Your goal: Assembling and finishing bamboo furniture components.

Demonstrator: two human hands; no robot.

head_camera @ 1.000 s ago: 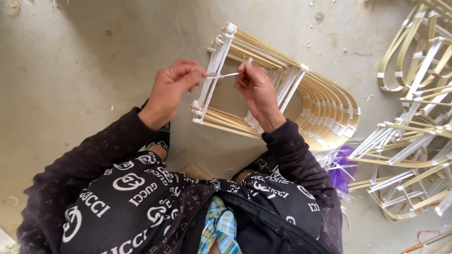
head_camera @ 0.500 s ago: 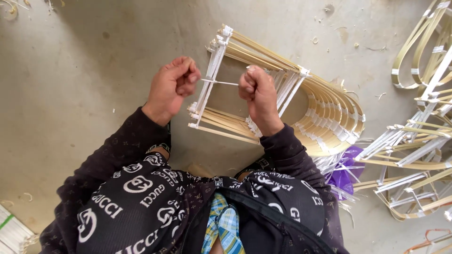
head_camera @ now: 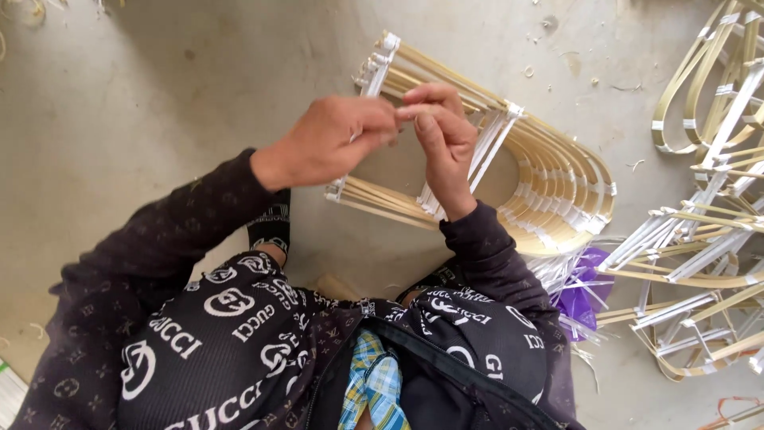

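Bamboo frame [head_camera: 509, 183]: curved slats bound with white strips, resting on the concrete floor [head_camera: 159, 103] between the person's knees.
Left hand [head_camera: 338, 143]: fingers pinched shut, tips meeting the right hand over the frame's near edge; what they grip is too small to tell.
Right hand [head_camera: 442, 139]: fingers curled narrow, pressed against the left fingertips.
Frame pile [head_camera: 700, 231]: at right, well apart.
Purple bag [head_camera: 585, 287]: beside the right elbow.

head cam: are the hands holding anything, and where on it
Left hand and right hand pinch together over the bamboo frame, at its upper bar. What sits between the fingertips cannot be told.
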